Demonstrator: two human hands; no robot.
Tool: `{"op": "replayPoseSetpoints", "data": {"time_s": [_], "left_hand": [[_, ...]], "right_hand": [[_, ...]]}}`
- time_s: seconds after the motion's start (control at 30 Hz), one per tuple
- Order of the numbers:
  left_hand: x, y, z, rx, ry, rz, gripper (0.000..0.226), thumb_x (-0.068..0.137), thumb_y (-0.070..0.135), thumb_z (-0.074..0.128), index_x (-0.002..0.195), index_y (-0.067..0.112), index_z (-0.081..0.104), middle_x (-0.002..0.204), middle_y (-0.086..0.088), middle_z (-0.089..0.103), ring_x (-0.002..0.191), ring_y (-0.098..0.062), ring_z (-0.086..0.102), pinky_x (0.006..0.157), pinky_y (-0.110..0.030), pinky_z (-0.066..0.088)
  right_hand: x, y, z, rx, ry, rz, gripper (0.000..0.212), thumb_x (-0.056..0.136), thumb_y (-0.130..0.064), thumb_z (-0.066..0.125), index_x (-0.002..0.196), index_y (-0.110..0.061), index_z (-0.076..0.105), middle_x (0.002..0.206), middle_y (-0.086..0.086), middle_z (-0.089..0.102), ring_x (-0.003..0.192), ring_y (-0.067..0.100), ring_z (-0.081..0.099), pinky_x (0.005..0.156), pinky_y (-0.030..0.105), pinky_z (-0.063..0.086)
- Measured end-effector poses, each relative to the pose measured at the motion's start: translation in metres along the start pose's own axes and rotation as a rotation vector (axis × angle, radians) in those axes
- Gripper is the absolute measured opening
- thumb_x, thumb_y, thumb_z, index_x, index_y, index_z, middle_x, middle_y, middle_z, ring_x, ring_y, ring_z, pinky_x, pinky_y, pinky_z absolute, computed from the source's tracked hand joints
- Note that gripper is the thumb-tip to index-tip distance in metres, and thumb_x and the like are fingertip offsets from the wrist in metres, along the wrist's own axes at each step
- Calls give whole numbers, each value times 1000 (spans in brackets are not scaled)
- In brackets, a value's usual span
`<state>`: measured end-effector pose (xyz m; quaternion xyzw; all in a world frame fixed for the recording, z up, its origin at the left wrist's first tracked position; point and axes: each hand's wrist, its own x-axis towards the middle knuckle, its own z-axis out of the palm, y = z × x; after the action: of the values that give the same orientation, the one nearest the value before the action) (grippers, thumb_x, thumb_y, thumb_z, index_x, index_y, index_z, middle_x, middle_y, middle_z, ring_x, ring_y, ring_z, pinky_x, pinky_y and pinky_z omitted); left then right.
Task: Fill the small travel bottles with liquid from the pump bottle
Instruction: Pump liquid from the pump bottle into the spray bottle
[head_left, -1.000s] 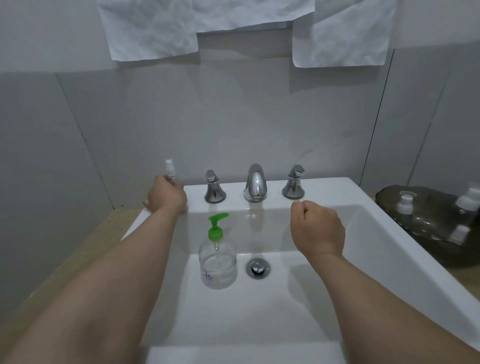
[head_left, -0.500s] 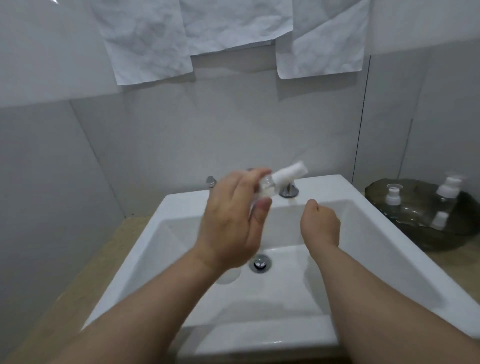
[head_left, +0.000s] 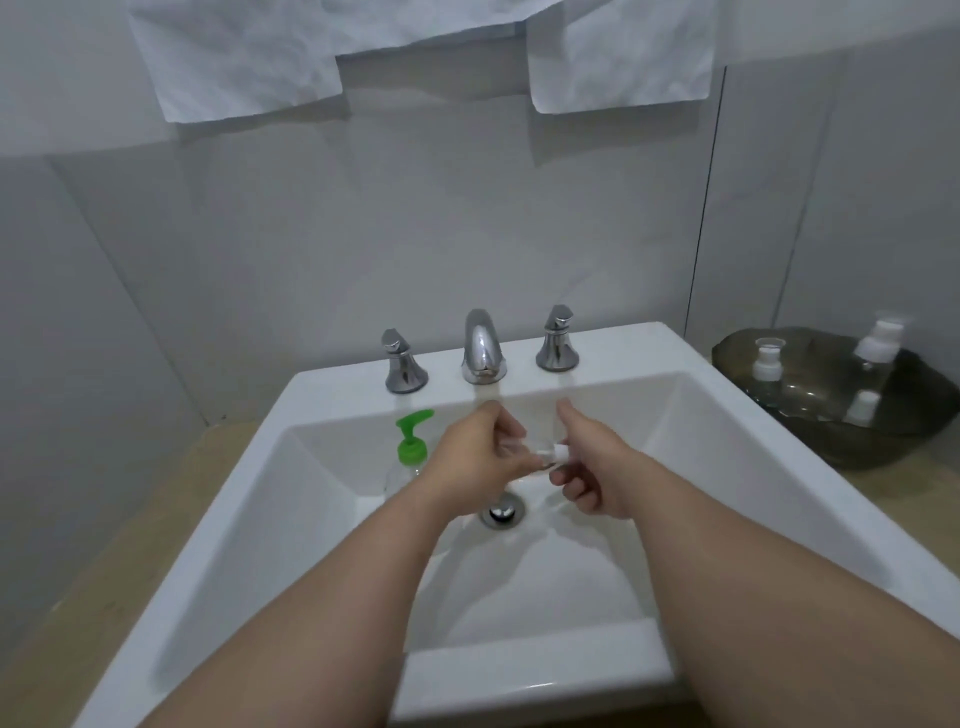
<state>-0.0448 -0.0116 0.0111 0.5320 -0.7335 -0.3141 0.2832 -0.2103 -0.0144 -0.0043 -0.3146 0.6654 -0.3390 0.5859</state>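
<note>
Right hand (head_left: 597, 467): my thumb and forefinger pinch the white cap (head_left: 560, 453); my other fingers curl loosely underneath.
Left hand (head_left: 475, 457): curled round the clear body of the small travel bottle (head_left: 532, 458). The bottle lies on its side with the cap end toward 3 o'clock.
Hands: the right is just at 3 o'clock of the left, and the bottle bridges them.
Position: I hold both above the drain (head_left: 503, 512), which sits at 6 o'clock of them. The faucet (head_left: 483, 348) is at 12.
Step (my judgement): unscrewing the cap so the bottle can be filled.
Method: the left only steadies the body and does not squeeze, since the thin wall probably flexes. The right turns the cap alone. I bring the neck upright before the cap comes free and do not drop the cap near the drain.
Fill level of held bottle: cannot tell.
Pump bottle (head_left: 413, 452): green head, standing in the sink (head_left: 649, 348) at 9 o'clock of my left hand, near, its lower part behind my wrist.
Spare bottles (head_left: 769, 358): three with white tops in the dark tray (head_left: 893, 447) at 2 o'clock, beyond the rim, well apart.
</note>
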Motion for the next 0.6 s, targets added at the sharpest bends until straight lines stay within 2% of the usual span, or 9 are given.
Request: {"op": "replayPoseSetpoints", "data": {"time_s": [0.1, 0.17, 0.23, 0.27, 0.37, 0.47, 0.53, 0.6], "left_hand": [[6, -4, -1, -55, 42, 21, 26, 88, 17, 82, 109, 17, 66, 103, 8, 66, 74, -6, 58, 74, -24, 52], [8, -6, -2, -155, 14, 2, 19, 93, 11, 77, 108, 17, 68, 111, -3, 70, 80, -13, 65, 85, -31, 59], [8, -4, -4, -231, 10, -13, 12, 97, 13, 72, 108, 12, 69, 106, -12, 71, 79, -18, 69, 85, -33, 61], [9, -2, -5, -223, 18, -26, 14, 100, 19, 69, 109, 8, 69, 98, -11, 71, 74, -17, 68, 81, -34, 61], [13, -2, -5, -114, 39, -93, 44, 105, 44, 56, 103, 2, 69, 78, -3, 68, 62, -17, 58, 71, -34, 51], [15, -5, -6, -87, 81, -132, 51, 106, 50, 51, 85, 5, 64, 73, -4, 66, 65, -23, 57, 73, -36, 49], [14, -4, -6, -79, 119, -140, 51, 107, 48, 49, 74, 10, 58, 72, -6, 64, 66, -25, 57, 73, -36, 49], [12, -3, -8, -52, 141, -121, 53, 108, 47, 48, 69, 12, 55, 72, -7, 65, 67, -26, 57, 73, -36, 50]], "right_hand": [[0, 1, 3, -50, -62, 10, 54, 97, -65, 49, 80, -13, 56, 50, -6, 36, 38, 8, 22, 37, 18, 12], [1, 1, 3, 44, -64, -12, 47, 99, -55, 56, 80, -11, 54, 47, -7, 30, 35, 6, 19, 35, 17, 10], [0, -1, 3, 96, -39, -58, 44, 99, -48, 60, 82, -8, 53, 46, -6, 29, 35, 6, 18, 34, 17, 11], [0, -2, 4, 102, -20, -91, 41, 100, -45, 61, 82, -8, 54, 46, -5, 30, 36, 7, 19, 34, 17, 12], [-2, -2, 7, 117, 18, -229, 29, 99, -34, 65, 84, -13, 52, 54, 0, 38, 44, 10, 25, 39, 20, 17], [-4, -4, 5, 253, -47, -287, 12, 95, -18, 68, 91, -12, 58, 84, 9, 55, 57, 15, 42, 50, 25, 33], [-5, -5, 1, 375, -71, -239, 12, 92, -22, 65, 97, -13, 59, 98, 12, 56, 66, 20, 52, 56, 29, 41], [-4, -4, 0, 362, -61, -176, 29, 97, -42, 58, 99, -13, 57, 95, 15, 59, 62, 23, 53, 54, 29, 42]]}}
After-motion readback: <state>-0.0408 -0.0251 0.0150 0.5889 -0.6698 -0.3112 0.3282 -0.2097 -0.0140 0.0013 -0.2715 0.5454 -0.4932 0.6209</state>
